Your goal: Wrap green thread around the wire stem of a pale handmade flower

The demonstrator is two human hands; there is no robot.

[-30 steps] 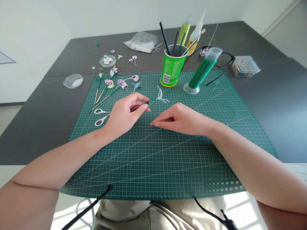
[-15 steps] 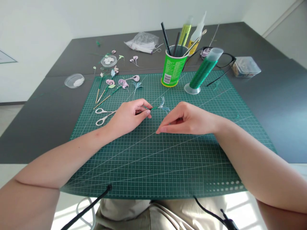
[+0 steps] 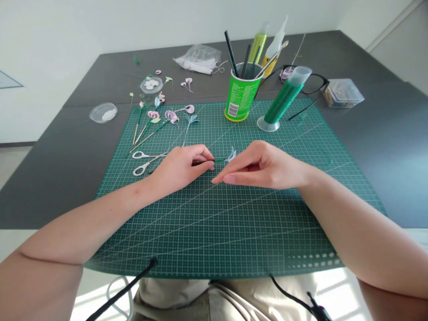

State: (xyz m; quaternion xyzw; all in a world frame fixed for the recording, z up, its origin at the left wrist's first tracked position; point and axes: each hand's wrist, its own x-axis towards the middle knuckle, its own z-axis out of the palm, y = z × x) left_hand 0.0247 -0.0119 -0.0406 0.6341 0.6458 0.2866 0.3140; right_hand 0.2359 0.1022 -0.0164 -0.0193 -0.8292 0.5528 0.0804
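My left hand (image 3: 187, 167) is closed around the thin dark stem of a small handmade flower. Green wrapping covers the stem's tip, and pale blue petals (image 3: 231, 154) stand at its end, pointing right. My right hand (image 3: 259, 167) is just right of the petals, thumb and forefinger pinched together low over the green cutting mat (image 3: 214, 227). Whatever lies between those fingertips is too fine to make out. White-handled scissors (image 3: 141, 168) rest beside my left hand, their blades hidden behind it.
Several finished flowers on sticks (image 3: 154, 117) lie at the mat's back left. A green cup (image 3: 242, 96) holding dark sticks, a spool of green thread (image 3: 284, 99) and black glasses (image 3: 316, 83) are behind my hands. A clear box (image 3: 344, 93) sits at the right.
The flower's petals have turned and dropped slightly, now closer to my right hand. My left hand has shifted a little lower; the right fingertips have moved slightly left.
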